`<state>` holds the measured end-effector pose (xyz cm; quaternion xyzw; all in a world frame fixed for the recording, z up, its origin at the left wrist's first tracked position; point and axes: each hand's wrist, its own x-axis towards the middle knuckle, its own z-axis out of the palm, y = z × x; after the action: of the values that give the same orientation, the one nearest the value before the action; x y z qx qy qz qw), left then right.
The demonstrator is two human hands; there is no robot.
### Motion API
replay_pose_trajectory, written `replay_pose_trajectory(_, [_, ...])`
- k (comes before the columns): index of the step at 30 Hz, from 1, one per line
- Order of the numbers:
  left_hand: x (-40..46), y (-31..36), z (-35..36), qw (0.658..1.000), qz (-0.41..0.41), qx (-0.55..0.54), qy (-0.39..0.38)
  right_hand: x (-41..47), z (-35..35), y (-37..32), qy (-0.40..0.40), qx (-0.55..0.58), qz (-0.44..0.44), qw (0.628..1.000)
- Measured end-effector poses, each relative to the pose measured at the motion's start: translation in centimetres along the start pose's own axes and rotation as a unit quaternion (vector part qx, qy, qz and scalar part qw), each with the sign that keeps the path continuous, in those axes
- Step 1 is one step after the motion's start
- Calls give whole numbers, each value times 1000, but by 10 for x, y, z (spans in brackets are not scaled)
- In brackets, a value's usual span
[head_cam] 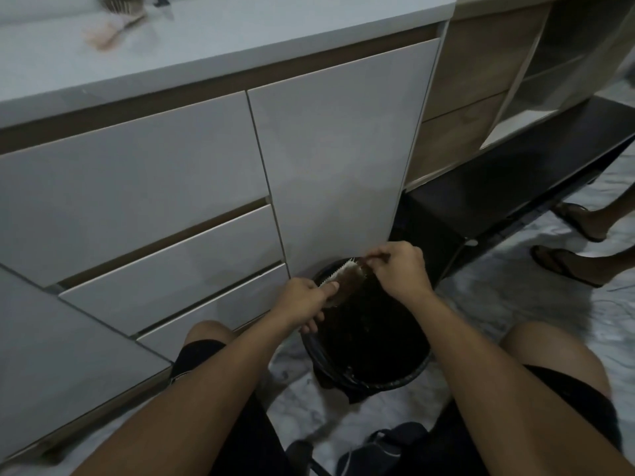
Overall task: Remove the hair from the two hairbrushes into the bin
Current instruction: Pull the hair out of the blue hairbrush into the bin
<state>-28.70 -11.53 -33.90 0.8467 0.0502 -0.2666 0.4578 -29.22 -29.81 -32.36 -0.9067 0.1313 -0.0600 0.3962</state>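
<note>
My left hand (307, 300) grips a white hairbrush (338, 274) and holds it over the black bin (395, 381) on the floor. A brown clump of hair (348, 283) clings to the bristles. My right hand (400, 267) pinches a strand of that hair at the brush's far end, just above the bin's rim. A second hairbrush (110, 30), pinkish and blurred, lies on the white counter at the upper left.
White cabinet drawers and a door (336, 159) stand right behind the bin. A dark low bench (515, 173) runs to the right. Another person's sandalled feet (570, 262) stand at the right. A dark bag (381, 448) lies on the floor between my knees.
</note>
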Motion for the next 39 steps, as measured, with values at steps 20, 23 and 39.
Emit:
replay_pose_trajectory(20, [-6, 8, -11, 999, -24, -46, -13, -4, 1, -1, -33, -62, -46, 996])
replay_pose_trajectory(23, [-6, 9, -9, 999, -24, -39, -3, -4, 4, 0, -77, -60, -44, 994])
replay_pose_trajectory(39, [-6, 19, -19, 997, -22, -69, -10, -1, 5, 0, 10, -36, -64, 997])
